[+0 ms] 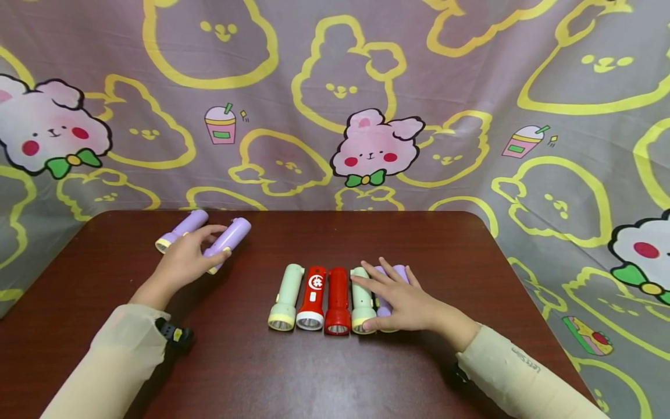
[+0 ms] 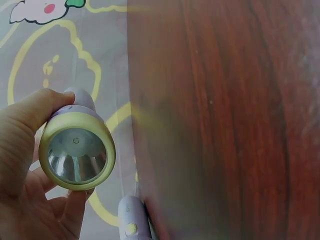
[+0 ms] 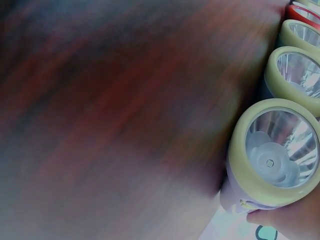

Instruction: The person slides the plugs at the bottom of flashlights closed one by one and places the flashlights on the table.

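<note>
My left hand (image 1: 183,262) grips a purple flashlight (image 1: 234,234) at the back left of the table. In the left wrist view, the yellow-rimmed head of that flashlight faces the camera. Just left of that hand lies another purple flashlight (image 1: 192,222). With fingers spread, my right hand (image 1: 408,301) rests over the right end of a flashlight row. Beneath it are two purple flashlights, partly hidden; one purple body (image 1: 401,272) shows past the fingers. The hand also overlaps a pale green flashlight (image 1: 361,297). In the right wrist view, a yellow-rimmed lens (image 3: 270,163) is nearest.
Leftward along the row lie a red flashlight (image 1: 338,299), a red one with a white rim (image 1: 314,295) and a pale green one (image 1: 288,294), lenses toward me. They lie on a dark wooden table (image 1: 251,361). A printed curtain (image 1: 293,99) hangs behind and beside it.
</note>
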Demonstrator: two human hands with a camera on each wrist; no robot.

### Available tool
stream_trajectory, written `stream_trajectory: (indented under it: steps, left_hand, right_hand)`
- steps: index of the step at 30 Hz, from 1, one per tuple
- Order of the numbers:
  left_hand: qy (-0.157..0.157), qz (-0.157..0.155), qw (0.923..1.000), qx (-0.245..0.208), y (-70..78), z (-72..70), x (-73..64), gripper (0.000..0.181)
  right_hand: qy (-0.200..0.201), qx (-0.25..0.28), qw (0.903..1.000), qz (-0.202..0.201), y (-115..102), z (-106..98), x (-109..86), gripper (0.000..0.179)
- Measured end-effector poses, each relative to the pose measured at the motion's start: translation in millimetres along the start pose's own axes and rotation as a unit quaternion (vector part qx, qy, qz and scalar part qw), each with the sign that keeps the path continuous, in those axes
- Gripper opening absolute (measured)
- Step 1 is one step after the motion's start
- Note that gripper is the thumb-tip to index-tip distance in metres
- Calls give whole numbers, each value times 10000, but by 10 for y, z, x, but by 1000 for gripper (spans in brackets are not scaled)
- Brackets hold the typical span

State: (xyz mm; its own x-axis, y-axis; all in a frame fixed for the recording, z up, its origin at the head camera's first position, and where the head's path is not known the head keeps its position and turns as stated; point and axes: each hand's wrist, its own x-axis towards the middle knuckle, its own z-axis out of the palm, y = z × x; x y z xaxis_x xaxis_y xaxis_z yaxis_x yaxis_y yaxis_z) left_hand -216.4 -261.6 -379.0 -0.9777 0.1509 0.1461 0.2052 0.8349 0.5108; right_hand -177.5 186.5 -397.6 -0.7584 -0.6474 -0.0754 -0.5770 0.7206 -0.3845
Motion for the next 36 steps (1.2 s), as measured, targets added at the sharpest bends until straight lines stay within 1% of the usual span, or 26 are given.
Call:
stream_trajectory:
  steps: [4, 20, 29, 36]
  left_hand:
    - [74, 8, 10000, -39, 44, 0, -42, 55]
    - [550, 202, 9980, -224, 377, 13, -237, 52]
    - [505, 184, 9972, -521, 547, 57, -346, 53]
    - [453, 311, 9953, -796, 666, 115, -390, 53]
  right_hand:
    - [-14, 10, 10000, 9, -3, -3, -1, 87]
    - [-126, 106, 9998, 79, -3, -21, -5, 88]
    - [-132, 116, 9998, 73, -11, -30, -1, 87]
    - [-129, 113, 9998, 93, -10, -31, -3, 88]
